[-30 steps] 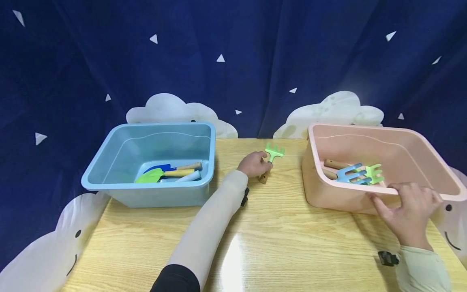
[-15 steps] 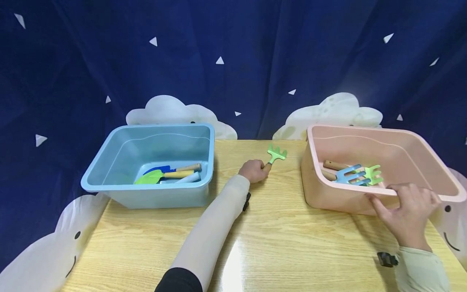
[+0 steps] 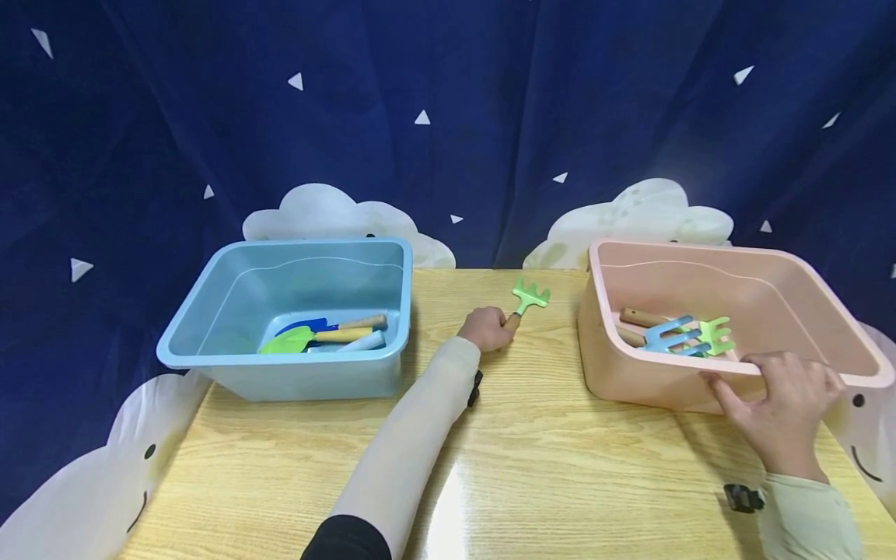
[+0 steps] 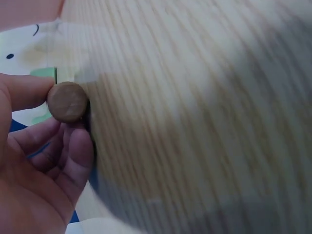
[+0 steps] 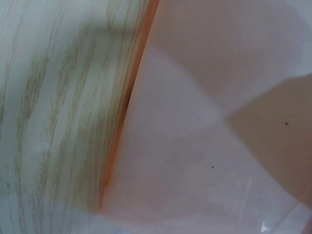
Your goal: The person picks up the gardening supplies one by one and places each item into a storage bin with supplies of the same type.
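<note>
A small green hand rake (image 3: 530,295) with a wooden handle lies between the two bins, its tines pointing away from me. My left hand (image 3: 484,329) pinches that handle between thumb and fingers; the left wrist view shows the round handle end (image 4: 68,102) close to the tabletop. On the right, my right hand (image 3: 787,404) grips the near rim of a pink bin (image 3: 647,377), thumb outside and fingers over the edge. Inside it are a blue fork (image 3: 668,336), a green rake (image 3: 715,334) and wooden handles. The right wrist view shows only bin wall (image 5: 165,146) and table.
A light blue bin (image 3: 315,381) stands at the left, holding a green trowel (image 3: 288,340), a dark blue trowel (image 3: 302,325) and a light blue handle (image 3: 364,341). A dark blue curtain (image 3: 476,132) hangs behind the wooden table (image 3: 560,459).
My left hand has shifted its hold lower on the rake's handle, and the rake has moved slightly right. The right hand keeps its place on the pink bin's rim.
</note>
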The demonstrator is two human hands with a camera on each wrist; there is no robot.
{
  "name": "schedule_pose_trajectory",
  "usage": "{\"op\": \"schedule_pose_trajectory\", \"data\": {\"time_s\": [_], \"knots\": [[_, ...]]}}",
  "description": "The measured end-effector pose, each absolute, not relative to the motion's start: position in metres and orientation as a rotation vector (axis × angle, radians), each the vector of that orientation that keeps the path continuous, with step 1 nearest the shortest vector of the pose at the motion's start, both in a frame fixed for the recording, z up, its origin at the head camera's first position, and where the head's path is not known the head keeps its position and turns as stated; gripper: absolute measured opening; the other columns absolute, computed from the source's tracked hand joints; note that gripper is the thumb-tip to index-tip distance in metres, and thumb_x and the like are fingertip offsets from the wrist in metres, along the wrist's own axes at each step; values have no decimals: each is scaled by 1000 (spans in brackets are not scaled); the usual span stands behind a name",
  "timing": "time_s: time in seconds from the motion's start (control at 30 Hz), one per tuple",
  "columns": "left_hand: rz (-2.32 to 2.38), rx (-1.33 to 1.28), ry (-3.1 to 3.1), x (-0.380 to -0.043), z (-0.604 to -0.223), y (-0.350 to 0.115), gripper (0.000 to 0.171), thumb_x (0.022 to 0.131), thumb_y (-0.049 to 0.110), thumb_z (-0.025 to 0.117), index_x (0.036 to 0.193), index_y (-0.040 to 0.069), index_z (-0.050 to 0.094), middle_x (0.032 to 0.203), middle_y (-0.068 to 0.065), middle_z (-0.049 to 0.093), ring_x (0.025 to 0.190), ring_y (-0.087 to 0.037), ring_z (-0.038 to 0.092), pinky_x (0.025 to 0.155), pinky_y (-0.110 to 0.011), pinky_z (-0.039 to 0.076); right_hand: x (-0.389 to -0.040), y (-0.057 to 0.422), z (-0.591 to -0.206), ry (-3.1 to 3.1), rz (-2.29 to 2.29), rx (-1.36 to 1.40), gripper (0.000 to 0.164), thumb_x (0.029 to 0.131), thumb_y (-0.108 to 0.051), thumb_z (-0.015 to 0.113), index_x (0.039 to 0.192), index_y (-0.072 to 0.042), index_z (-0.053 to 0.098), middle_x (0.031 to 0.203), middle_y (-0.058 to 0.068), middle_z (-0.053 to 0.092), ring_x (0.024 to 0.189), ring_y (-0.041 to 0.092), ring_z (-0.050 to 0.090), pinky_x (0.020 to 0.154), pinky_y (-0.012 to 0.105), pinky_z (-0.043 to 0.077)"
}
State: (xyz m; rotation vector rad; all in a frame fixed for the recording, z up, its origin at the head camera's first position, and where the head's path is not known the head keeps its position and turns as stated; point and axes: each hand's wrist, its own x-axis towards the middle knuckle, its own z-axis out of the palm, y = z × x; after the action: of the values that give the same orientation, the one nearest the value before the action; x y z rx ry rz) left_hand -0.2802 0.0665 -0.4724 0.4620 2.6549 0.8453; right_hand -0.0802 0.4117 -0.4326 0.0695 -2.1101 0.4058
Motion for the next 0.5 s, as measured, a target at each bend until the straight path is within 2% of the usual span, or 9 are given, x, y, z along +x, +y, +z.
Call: {"op": "schedule_pose_trajectory", "data": {"time_s": [0.2,0.37,0.5], "knots": [[844,420,2615,-283,-471,67,39,94,32,60,58,18,54,57,5,57,53,-12,49,48,-22,38,-80,412,-433,-2117,413,73,85,78,-76,60,87,8,63,84,25,59,89,52,43,108,32,9],[851,403,2579,-284,-469,66,41,90,28,62,53,18,46,53,5,52,48,-11,43,48,-22,36,-80,412,-433,-2107,416,86,84,79,-74,60,88,9,62,83,26,57,87,51,42,108,32,8],[862,390,2554,-285,-469,65,41,90,28,63,53,19,46,54,4,56,49,-11,46,48,-22,39,-80,412,-433,-2101,409,97,83,80,-73,60,88,10,62,81,26,56,85,51,41,108,32,8]]}}
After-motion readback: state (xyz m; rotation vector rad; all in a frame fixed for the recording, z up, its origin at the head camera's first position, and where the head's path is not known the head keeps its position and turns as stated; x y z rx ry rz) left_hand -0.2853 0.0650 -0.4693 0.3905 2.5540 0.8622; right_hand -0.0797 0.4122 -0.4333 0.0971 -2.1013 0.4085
